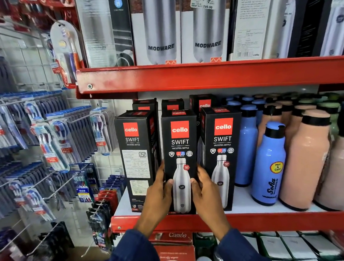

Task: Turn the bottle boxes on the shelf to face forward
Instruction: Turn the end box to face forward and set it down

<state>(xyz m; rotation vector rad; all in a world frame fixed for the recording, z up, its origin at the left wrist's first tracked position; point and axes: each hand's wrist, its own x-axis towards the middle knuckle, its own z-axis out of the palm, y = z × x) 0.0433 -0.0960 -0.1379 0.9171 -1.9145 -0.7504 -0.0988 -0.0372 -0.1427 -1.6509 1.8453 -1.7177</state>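
Note:
Three black Cello Swift bottle boxes stand in the front row of the middle shelf (251,220). The middle box (179,150) shows its bottle picture to the front. My left hand (157,195) grips its left side and my right hand (205,190) grips its right side, thumbs on the front face. The right box (222,145) also shows its bottle picture. The left box (137,158) is turned so its printed text panel and barcode face out. More black boxes (172,104) stand behind them.
Blue bottles (267,165) and peach bottles (306,163) crowd the shelf right of the boxes. The red upper shelf (204,75) carries Modware boxes. Toothbrush packs (52,146) hang on a wire rack at the left. Red cartons (173,254) sit below.

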